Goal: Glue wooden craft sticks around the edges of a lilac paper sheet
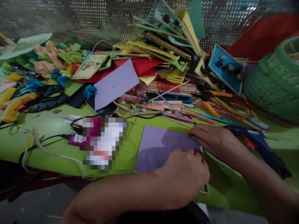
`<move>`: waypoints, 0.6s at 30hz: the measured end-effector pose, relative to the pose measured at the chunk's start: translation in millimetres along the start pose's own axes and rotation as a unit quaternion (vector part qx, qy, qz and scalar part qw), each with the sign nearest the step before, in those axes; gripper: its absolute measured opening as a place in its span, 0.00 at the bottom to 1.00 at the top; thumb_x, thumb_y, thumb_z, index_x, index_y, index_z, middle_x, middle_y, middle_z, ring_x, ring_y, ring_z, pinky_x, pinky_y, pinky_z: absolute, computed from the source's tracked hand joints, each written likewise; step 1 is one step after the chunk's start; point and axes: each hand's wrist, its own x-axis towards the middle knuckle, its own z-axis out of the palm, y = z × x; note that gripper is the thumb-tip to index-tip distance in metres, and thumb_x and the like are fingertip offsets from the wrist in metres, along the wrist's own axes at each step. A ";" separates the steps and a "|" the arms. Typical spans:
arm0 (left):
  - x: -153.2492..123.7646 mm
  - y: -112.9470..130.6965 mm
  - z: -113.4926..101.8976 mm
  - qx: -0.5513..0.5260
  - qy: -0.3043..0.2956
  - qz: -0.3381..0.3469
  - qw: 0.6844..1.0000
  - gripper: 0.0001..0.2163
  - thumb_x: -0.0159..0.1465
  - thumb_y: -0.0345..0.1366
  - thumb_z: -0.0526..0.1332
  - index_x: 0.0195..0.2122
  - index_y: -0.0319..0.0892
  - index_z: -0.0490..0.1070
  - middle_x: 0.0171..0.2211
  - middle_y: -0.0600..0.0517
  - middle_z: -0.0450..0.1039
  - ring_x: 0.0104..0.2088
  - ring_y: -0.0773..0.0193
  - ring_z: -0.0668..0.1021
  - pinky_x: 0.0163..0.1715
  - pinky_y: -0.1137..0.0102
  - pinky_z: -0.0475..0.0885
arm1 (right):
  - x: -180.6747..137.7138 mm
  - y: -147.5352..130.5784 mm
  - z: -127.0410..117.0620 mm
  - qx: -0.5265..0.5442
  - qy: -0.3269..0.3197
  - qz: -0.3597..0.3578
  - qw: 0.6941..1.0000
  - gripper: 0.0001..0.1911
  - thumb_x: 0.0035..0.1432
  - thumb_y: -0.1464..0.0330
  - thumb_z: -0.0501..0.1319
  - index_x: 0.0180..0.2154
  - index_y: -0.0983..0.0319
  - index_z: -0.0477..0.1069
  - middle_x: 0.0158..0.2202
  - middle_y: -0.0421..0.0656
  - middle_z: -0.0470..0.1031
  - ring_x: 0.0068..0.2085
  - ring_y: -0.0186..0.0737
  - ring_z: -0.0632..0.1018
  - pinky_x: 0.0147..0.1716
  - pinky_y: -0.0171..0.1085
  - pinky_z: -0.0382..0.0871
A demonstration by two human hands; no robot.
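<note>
A purple card (151, 149) lies flat on the green tabletop, with thin wooden strips along its right and lower edges. My left hand (187, 174) reaches across it, fingers curled and closed over the card's right edge. At the upper right corner, my right hand (215, 140) has its fingers together, gripping the card's edge. Both hands hide much of the strip on that side, and whatever small piece may be under the fingertips cannot be made out. A dark blue glue gun (261, 143) with a red trigger lies just right of my right hand.
A pixelated phone-like object (106, 143) and a magenta power strip (80, 138) with cords lie left. Behind are a loose purple sheet (116, 84), sticks, orange-handled pliers (220, 94), piled framed cards (158, 46) and a green basket (271, 81). Black scissors (48, 98) lie far left.
</note>
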 end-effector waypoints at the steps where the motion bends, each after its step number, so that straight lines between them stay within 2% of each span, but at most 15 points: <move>1: 0.1 -0.5 -2.5 0.005 -0.001 -0.002 1.000 0.13 0.71 0.42 0.66 0.44 0.35 0.76 0.38 0.46 0.74 0.36 0.60 0.75 0.27 0.67 0.66 | 0.2 -0.7 -0.2 -0.018 -0.002 -0.006 1.000 0.13 0.72 0.69 0.52 0.39 0.59 0.75 0.35 0.44 0.80 0.35 0.41 0.81 0.33 0.39 0.69; 5: 0.3 -1.2 -8.7 0.053 -0.012 -0.035 0.998 0.15 0.70 0.44 0.66 0.47 0.34 0.77 0.42 0.43 0.75 0.40 0.56 0.75 0.30 0.65 0.68 | 1.4 -2.3 1.6 -0.074 -0.007 -0.025 0.997 0.12 0.71 0.72 0.53 0.36 0.60 0.72 0.33 0.43 0.77 0.32 0.41 0.79 0.31 0.39 0.65; 9: -0.5 -1.2 -8.2 0.069 -0.018 -0.039 0.997 0.17 0.71 0.45 0.65 0.47 0.33 0.77 0.45 0.40 0.77 0.42 0.55 0.76 0.32 0.64 0.70 | 1.0 -0.7 7.3 -0.105 0.006 -0.026 0.994 0.11 0.70 0.74 0.52 0.36 0.60 0.71 0.33 0.44 0.76 0.32 0.42 0.78 0.30 0.39 0.63; 14: -0.2 -1.8 -8.9 0.075 -0.022 -0.039 0.996 0.18 0.72 0.45 0.64 0.51 0.31 0.76 0.47 0.38 0.77 0.43 0.54 0.76 0.33 0.65 0.70 | -2.5 1.2 9.4 -0.069 0.009 -0.005 0.998 0.11 0.71 0.72 0.52 0.38 0.59 0.71 0.34 0.44 0.76 0.33 0.43 0.79 0.31 0.40 0.65; 18: 1.0 -1.6 -8.6 0.069 -0.031 -0.039 0.996 0.17 0.73 0.44 0.63 0.49 0.32 0.77 0.48 0.38 0.78 0.43 0.55 0.76 0.33 0.65 0.70 | -3.0 0.5 4.0 -0.037 0.006 0.017 0.999 0.13 0.73 0.69 0.50 0.39 0.59 0.71 0.33 0.44 0.77 0.33 0.43 0.80 0.31 0.41 0.67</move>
